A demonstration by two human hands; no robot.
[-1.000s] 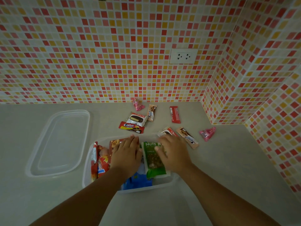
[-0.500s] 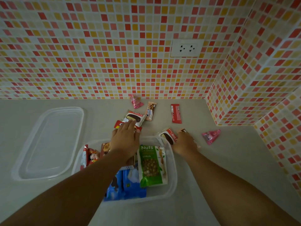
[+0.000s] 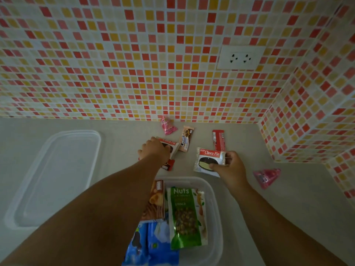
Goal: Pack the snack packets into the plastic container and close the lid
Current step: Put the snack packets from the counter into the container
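I am watching the right hand (image 3: 231, 168) pinching a Choco Pie packet (image 3: 208, 160), thumb on its face and fingers (image 3: 228, 157) curled behind its right edge; the packet is tilting above the tabletop (image 3: 123, 150), just beyond the plastic container (image 3: 217, 204). The left hand (image 3: 155, 150) is lying palm down over a second Choco Pie packet (image 3: 169, 144) and a red packet (image 3: 168, 165); I cannot tell whether its fingers are gripping either. The container is sitting at the tabletop's near edge, holding a green Nuts packet (image 3: 187, 217), a brown packet (image 3: 155, 202) and blue packets (image 3: 151, 244). The clear lid (image 3: 55, 175) is lying off to the left, well apart. Toward the back edge are lying a pink packet (image 3: 168, 127), an Oreo packet (image 3: 185, 139) and a red bar (image 3: 219, 140); another pink packet (image 3: 267, 177) is lying near the right wall.
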